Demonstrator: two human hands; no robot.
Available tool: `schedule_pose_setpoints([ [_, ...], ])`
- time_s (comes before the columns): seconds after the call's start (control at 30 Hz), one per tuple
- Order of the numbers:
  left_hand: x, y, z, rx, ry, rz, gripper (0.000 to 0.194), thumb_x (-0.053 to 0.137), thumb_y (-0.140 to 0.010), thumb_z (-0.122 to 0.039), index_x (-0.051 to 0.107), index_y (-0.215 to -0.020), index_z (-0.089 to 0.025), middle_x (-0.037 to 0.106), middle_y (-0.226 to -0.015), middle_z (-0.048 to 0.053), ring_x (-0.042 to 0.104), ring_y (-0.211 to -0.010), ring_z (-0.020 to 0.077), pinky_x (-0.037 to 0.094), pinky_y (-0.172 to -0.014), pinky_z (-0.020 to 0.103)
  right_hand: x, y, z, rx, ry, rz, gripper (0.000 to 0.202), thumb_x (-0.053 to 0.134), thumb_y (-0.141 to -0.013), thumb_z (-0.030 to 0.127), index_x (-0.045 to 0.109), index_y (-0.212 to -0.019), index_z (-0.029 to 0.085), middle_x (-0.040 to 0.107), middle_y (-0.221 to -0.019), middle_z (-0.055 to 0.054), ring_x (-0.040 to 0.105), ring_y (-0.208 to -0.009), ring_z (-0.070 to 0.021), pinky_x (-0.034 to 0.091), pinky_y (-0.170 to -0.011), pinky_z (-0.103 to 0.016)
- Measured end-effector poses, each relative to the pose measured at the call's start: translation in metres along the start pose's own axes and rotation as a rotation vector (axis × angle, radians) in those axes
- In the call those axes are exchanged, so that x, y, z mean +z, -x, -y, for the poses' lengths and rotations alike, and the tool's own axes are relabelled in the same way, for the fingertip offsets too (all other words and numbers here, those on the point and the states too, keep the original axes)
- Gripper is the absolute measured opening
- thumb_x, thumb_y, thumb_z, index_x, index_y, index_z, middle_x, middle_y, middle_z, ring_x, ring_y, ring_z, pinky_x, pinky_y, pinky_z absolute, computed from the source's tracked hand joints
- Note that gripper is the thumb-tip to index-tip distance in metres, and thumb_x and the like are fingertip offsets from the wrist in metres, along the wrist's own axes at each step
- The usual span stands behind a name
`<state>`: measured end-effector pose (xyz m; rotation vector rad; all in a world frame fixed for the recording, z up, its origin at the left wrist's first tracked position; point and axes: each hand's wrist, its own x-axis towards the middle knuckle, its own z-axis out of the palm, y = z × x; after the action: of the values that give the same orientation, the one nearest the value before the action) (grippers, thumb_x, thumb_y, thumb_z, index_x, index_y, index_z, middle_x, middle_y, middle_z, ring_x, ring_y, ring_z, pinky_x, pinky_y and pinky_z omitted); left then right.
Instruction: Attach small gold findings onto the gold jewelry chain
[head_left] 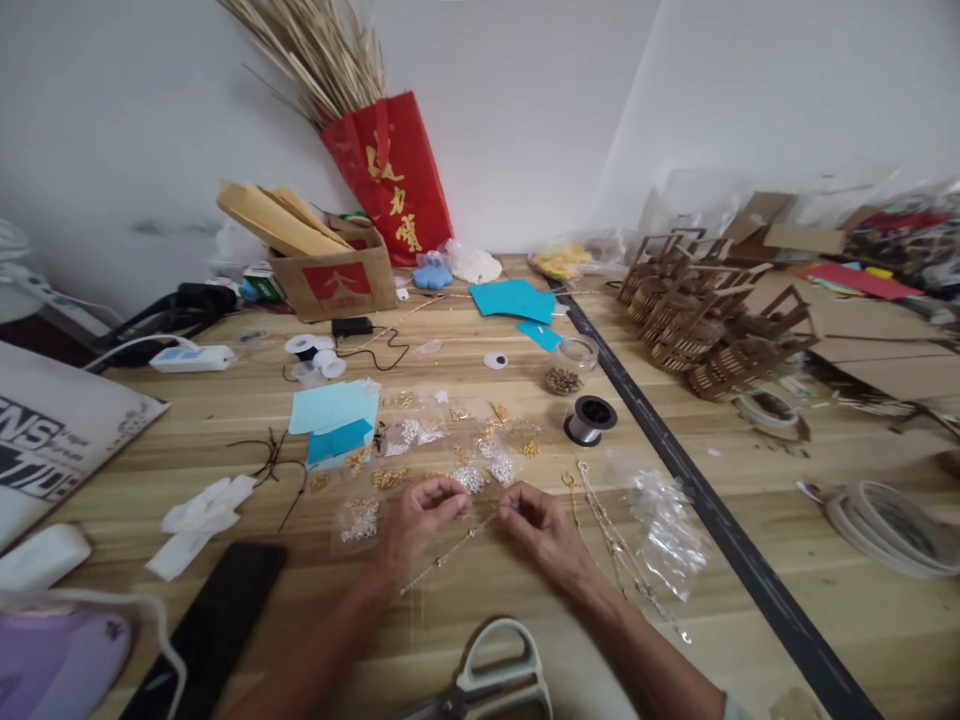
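Note:
My right hand (531, 518) pinches the upper end of a thin beaded chain (450, 552), which slants down to the left across the wooden table. Close beside it, my left hand (429, 505) has thumb and fingers drawn together; whatever lies between them is too small to make out. Just beyond my fingers are little heaps of silver beads (469, 480) and gold beads (390, 478) on clear plastic bags. To the right of my right hand lie finished-looking gold and silver chains (611, 530). Scissors with pale handles (501, 660) rest at the near edge.
A wire spool (590, 420) and a jar of mixed beads (564, 378) stand beyond my right hand. Clear plastic bags (664, 525) lie right of the chains. A black phone (210, 620) is at left. Wooden basket-like pieces (712, 320) and tape rolls (892, 525) sit at right.

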<state>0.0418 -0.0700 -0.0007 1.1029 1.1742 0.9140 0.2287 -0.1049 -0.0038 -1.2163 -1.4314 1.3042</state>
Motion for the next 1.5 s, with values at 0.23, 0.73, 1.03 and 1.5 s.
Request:
schedule_pose_setpoints([
  [0.23, 0.009, 0.006, 0.009, -0.035, 0.197, -0.018, 0.018, 0.075, -0.060, -0.028, 0.067, -0.068, -0.014, 0.068, -0.064, 0.002, 0.059, -0.061, 0.0136, 0.047, -0.065, 0.025, 0.002, 0.001, -0.001, 0.032, -0.065, 0.020, 0.032, 0.059, -0.084, 0.046, 0.053, -0.073, 0.017, 0.041, -0.059, 0.005, 0.034, -0.053, -0.0091, 0.026, -0.048, -0.021],
  [0.73, 0.006, 0.002, 0.013, 0.023, 0.066, 0.059, 0.014, 0.074, -0.061, -0.026, 0.066, -0.065, -0.015, 0.065, -0.067, 0.001, 0.057, -0.065, 0.0142, 0.044, -0.063, 0.024, 0.006, 0.000, 0.004, 0.097, -0.089, 0.025, 0.039, 0.061, -0.080, 0.053, 0.052, -0.072, 0.016, 0.040, -0.055, 0.006, 0.032, -0.049, -0.0083, 0.024, -0.045, -0.020],
  [1.03, 0.004, 0.004, 0.019, -0.032, 0.059, 0.024, 0.019, 0.076, -0.059, -0.029, 0.072, -0.073, -0.017, 0.069, -0.073, 0.003, 0.060, -0.069, 0.0165, 0.046, -0.066, 0.026, 0.010, 0.001, 0.004, 0.122, -0.086, 0.046, 0.039, 0.061, -0.080, 0.054, 0.051, -0.070, 0.017, 0.040, -0.055, 0.005, 0.031, -0.050, -0.0086, 0.024, -0.045, -0.021],
  [1.5, 0.000, 0.005, 0.019, 0.028, 0.053, 0.070, 0.018, 0.073, -0.065, -0.033, 0.067, -0.067, -0.017, 0.064, -0.070, 0.002, 0.055, -0.068, 0.0155, 0.044, -0.064, 0.024, 0.015, 0.000, -0.010, 0.133, -0.102, 0.064, 0.037, 0.059, -0.082, 0.052, 0.051, -0.071, 0.017, 0.040, -0.057, 0.005, 0.032, -0.050, -0.0087, 0.025, -0.046, -0.021],
])
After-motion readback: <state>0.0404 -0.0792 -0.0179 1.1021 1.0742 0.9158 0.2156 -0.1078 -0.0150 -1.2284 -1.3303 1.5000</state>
